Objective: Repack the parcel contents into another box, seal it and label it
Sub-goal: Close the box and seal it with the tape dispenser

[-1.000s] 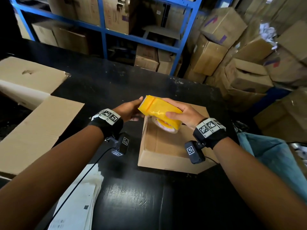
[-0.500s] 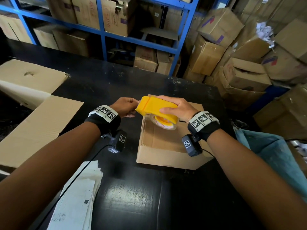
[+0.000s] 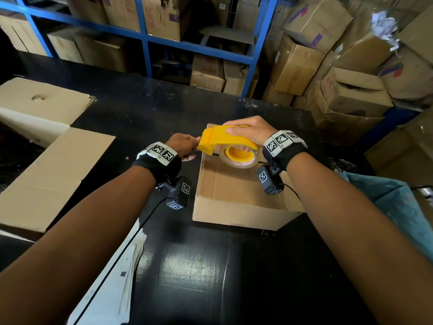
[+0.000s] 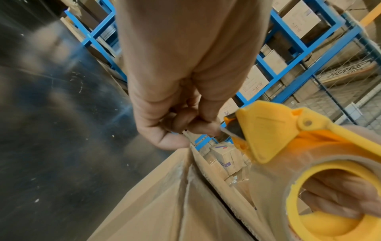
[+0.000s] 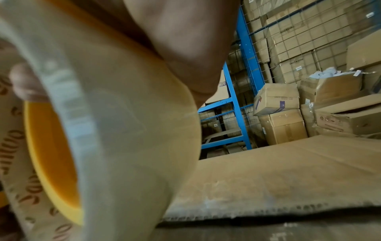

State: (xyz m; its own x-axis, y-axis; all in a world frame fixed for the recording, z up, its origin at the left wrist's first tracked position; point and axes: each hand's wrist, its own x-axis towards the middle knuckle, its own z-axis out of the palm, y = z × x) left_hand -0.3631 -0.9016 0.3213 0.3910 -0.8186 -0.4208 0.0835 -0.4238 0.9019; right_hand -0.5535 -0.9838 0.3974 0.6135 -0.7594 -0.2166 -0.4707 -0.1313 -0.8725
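A closed brown cardboard box lies on the black table. My right hand grips a yellow tape dispenser over the box's far left corner, the tape roll hanging under it. At the dispenser's mouth my left hand pinches the tape end. In the left wrist view the left hand has thumb and fingers pinched beside the dispenser, just above the box flap. The right wrist view is filled by the tape roll above the box top.
A large flattened cardboard box covers the table's left side. White papers lie at the near edge. A blue bag sits at the right. Blue shelving and stacked cartons stand behind the table.
Both hands with the dispenser have moved away from me, toward the box's far left corner, and the dispenser has levelled out with the roll now hanging below it.
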